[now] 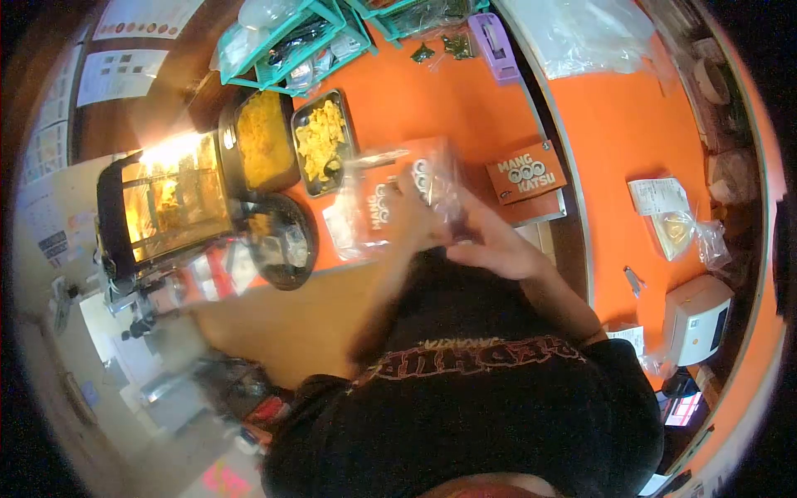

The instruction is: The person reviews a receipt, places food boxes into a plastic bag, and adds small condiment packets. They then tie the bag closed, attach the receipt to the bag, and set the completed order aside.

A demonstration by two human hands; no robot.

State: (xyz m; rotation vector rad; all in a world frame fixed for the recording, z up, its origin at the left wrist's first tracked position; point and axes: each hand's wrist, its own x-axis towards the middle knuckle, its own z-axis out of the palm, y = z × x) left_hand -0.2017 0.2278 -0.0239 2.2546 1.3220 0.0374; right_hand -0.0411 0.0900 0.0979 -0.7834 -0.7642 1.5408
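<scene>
We hold left hand [408,217] over plastic-wrapped packaging [378,195], too blurred to tell grip; right hand [500,247], thumb spread from fingers, at its edge.

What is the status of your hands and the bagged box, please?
Left hand over bagged box, motion-blurred. Right hand at its right side. Black tray of yellow food close by, far left.

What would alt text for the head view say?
A person's left hand and right hand handle printed orange packaging in clear plastic at an orange counter. A box lettered MANG KATSU sits right; a black tray of yellow food and a lit case are left.
</scene>
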